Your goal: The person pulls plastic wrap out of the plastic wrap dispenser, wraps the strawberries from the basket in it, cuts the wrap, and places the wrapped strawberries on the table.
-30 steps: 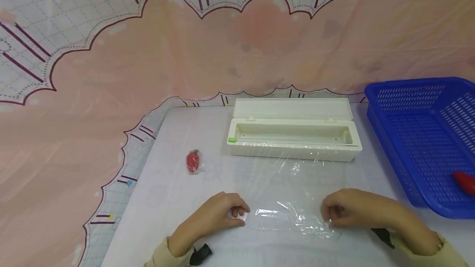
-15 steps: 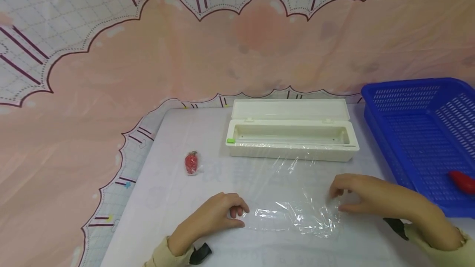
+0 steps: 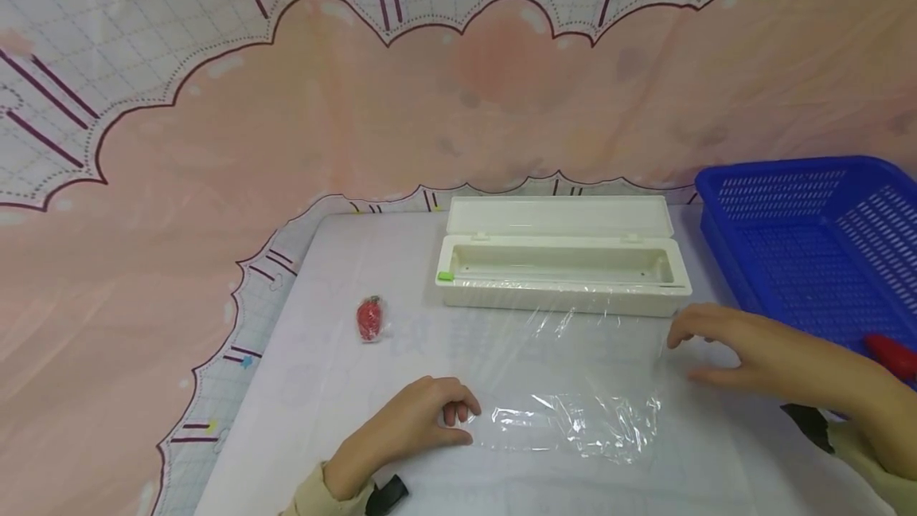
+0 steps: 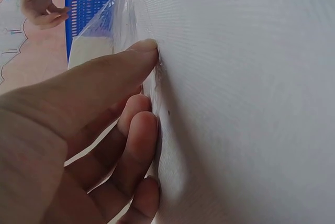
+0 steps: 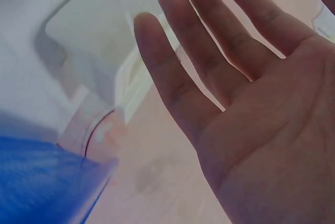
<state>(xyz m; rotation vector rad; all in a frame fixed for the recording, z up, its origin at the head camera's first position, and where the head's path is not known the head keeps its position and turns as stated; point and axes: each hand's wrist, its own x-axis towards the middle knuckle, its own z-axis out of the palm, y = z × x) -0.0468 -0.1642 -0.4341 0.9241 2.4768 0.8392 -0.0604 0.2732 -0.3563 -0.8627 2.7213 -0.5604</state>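
A sheet of clear cling film (image 3: 573, 412) lies on the white table, running from the open white dispenser box (image 3: 566, 261) toward me, crumpled at its near end. My left hand (image 3: 462, 420) rests on the table with fingers curled and pinches the film's near left edge; in the left wrist view its thumb (image 4: 131, 59) and fingers press the film (image 4: 123, 20) against the table. My right hand (image 3: 691, 357) hovers with fingers spread, holding nothing, just off the film's right edge near the dispenser's right end. The right wrist view shows its bare palm (image 5: 246, 109) by the dispenser (image 5: 89, 30).
A small red wrapped strawberry-like thing (image 3: 370, 317) lies left of the dispenser. A blue plastic basket (image 3: 817, 245) stands at the right with a red object (image 3: 891, 353) inside. A pink patterned cloth hangs behind and left of the table (image 3: 344, 261).
My right hand let go of the film's near right corner and moved away and to the right, opening. The left hand stayed where it was, holding the film.
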